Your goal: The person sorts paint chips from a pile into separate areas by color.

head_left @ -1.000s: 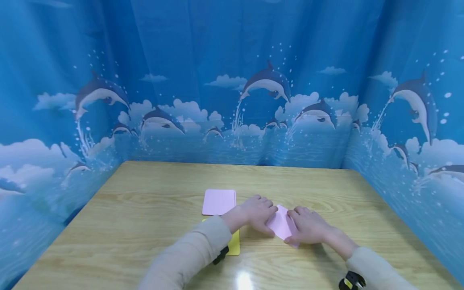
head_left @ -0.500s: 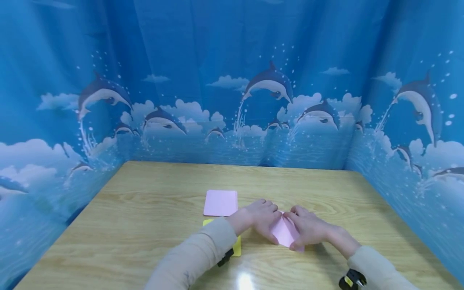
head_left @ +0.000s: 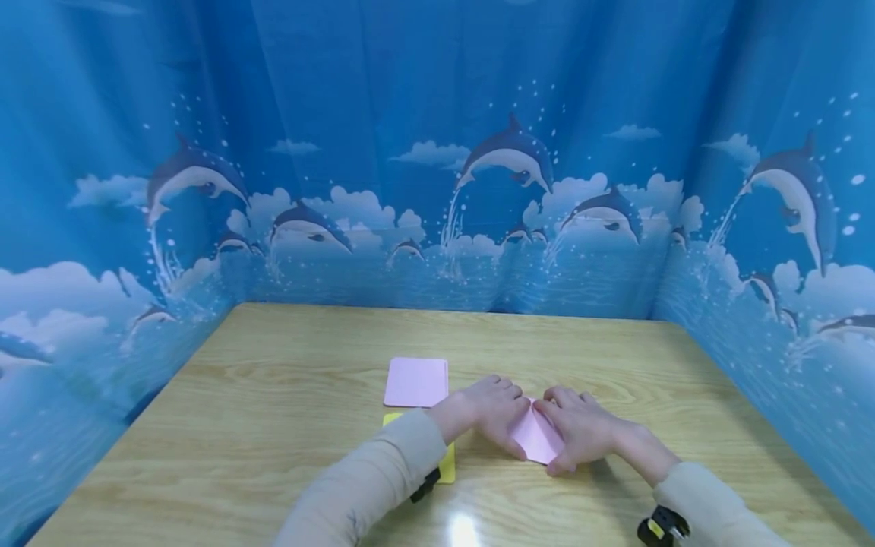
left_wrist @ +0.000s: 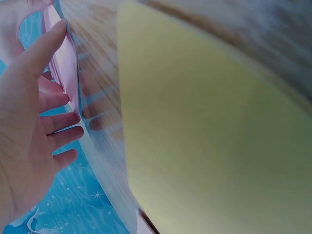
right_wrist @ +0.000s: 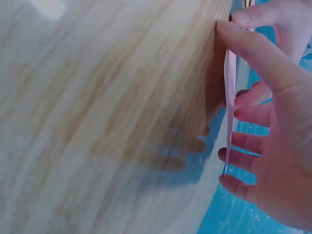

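A sheet of pink paper (head_left: 536, 439) lies on the wooden table between both hands, with a crease line running down from its top point. My left hand (head_left: 494, 414) holds its left side, fingertips at the far point and thumb at the near edge. On the other side my right hand (head_left: 581, 431) grips the right part, its index fingertip close to the left fingers and its thumb low at the near edge. In the right wrist view the paper (right_wrist: 230, 87) shows edge-on along the right fingers. The left wrist view shows the paper (left_wrist: 66, 63) behind the left thumb.
A squared pink stack of paper (head_left: 415, 382) lies left of the hands. Just nearer is a yellow square sheet (head_left: 446, 465), partly under the left forearm. A blue dolphin curtain (head_left: 410, 152) surrounds the wooden table (head_left: 287, 380) at the back and sides.
The right fingertips have moved left to meet the left ones at the paper's far point, bringing the right edge inward. The paper has shifted slightly nearer and right.
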The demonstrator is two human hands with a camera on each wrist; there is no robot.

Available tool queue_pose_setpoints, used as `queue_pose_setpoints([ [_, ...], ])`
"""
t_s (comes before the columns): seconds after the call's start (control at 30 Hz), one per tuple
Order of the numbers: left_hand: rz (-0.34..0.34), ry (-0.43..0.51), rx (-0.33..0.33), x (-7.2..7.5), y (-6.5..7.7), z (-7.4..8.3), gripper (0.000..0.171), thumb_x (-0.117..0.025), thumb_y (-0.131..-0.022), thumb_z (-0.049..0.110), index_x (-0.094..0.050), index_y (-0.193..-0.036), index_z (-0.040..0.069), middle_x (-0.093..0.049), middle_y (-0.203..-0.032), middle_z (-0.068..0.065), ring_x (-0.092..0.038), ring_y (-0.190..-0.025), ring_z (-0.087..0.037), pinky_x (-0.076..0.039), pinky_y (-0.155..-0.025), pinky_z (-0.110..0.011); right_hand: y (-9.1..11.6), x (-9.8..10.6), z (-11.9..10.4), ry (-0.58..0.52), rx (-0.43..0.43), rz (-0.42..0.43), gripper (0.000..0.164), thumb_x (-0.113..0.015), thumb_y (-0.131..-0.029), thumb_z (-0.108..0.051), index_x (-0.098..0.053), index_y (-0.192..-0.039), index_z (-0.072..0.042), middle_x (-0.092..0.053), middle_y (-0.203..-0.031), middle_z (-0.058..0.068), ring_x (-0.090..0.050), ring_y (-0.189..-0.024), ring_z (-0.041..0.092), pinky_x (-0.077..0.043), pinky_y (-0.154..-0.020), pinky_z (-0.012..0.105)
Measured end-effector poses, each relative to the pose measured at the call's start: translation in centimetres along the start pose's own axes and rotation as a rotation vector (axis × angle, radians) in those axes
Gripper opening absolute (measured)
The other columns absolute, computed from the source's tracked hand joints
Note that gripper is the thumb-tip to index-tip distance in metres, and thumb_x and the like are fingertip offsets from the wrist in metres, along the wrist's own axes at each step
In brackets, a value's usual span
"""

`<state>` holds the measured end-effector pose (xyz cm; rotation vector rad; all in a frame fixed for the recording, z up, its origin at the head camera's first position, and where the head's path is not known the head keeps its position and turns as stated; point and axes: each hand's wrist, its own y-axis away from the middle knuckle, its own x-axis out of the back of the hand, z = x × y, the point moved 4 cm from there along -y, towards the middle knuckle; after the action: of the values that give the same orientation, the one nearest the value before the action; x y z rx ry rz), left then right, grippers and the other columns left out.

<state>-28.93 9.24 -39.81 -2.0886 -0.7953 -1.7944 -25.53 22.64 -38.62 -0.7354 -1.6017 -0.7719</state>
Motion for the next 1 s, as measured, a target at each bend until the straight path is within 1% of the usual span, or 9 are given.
queue_pose_setpoints([
  [0.13,-0.008,-0.011,0.015,0.1,0.3,-0.2,0.084,-0.050,-0.072,0.079,-0.050,-0.130,0.019,-0.054,-0.122,0.004,-0.048,-0.113,-0.011,-0.036,-0.100,-0.031,-0.2,0.1,-0.1,0.010,0.014,0.021,0.090,-0.077,-0.062,-0.047,-0.047,-0.131,0.002,-0.045,-0.126,0.019,-0.043,-0.114,0.033,-0.037,-0.088,0.058],
  [0.2,-0.008,-0.003,0.027,0.2,0.5,-0.4,0.085,-0.051,-0.071,0.079,-0.049,-0.131,0.018,-0.053,-0.125,0.004,-0.047,-0.116,-0.013,-0.036,-0.101,-0.032,-0.3,0.3,-0.2,0.009,0.027,0.038,0.088,-0.077,-0.062,-0.046,-0.047,-0.130,0.003,-0.045,-0.127,0.021,-0.044,-0.114,0.034,-0.038,-0.088,0.059],
  [0.33,0.014,0.005,0.045,0.6,1.0,-0.9,0.085,-0.055,-0.071,0.076,-0.048,-0.131,0.017,-0.053,-0.125,0.002,-0.047,-0.116,-0.014,-0.036,-0.101,-0.034,-0.7,0.7,-0.4,0.013,0.074,0.091,0.084,-0.077,-0.063,-0.043,-0.049,-0.128,0.002,-0.046,-0.125,0.021,-0.046,-0.111,0.034,-0.040,-0.084,0.056],
  [0.5,0.047,-0.012,0.066,0.8,1.7,-2.0,0.085,-0.057,-0.070,0.075,-0.048,-0.130,0.015,-0.053,-0.123,0.001,-0.048,-0.113,-0.014,-0.038,-0.098,-0.033,-1.5,1.0,-0.6,0.004,0.118,0.136,0.081,-0.076,-0.064,-0.040,-0.048,-0.128,0.001,-0.045,-0.125,0.022,-0.046,-0.111,0.035,-0.042,-0.085,0.055],
  [0.73,0.070,-0.008,0.093,0.6,2.9,-3.7,0.086,-0.057,-0.070,0.074,-0.049,-0.131,0.013,-0.053,-0.123,-0.001,-0.048,-0.112,-0.016,-0.039,-0.097,-0.033,-3.0,1.4,-1.2,0.002,0.115,0.140,0.084,-0.076,-0.065,-0.045,-0.047,-0.130,-0.001,-0.041,-0.131,0.026,-0.043,-0.117,0.040,-0.041,-0.089,0.058],
  [1.0,0.090,0.026,0.136,0.8,4.8,-5.9,0.087,-0.058,-0.071,0.072,-0.049,-0.130,0.009,-0.053,-0.126,-0.006,-0.048,-0.115,-0.020,-0.038,-0.099,-0.036,-5.0,2.3,-2.0,0.055,0.109,0.165,0.085,-0.076,-0.064,-0.050,-0.048,-0.127,0.000,-0.044,-0.127,0.024,-0.046,-0.112,0.038,-0.043,-0.086,0.054],
])
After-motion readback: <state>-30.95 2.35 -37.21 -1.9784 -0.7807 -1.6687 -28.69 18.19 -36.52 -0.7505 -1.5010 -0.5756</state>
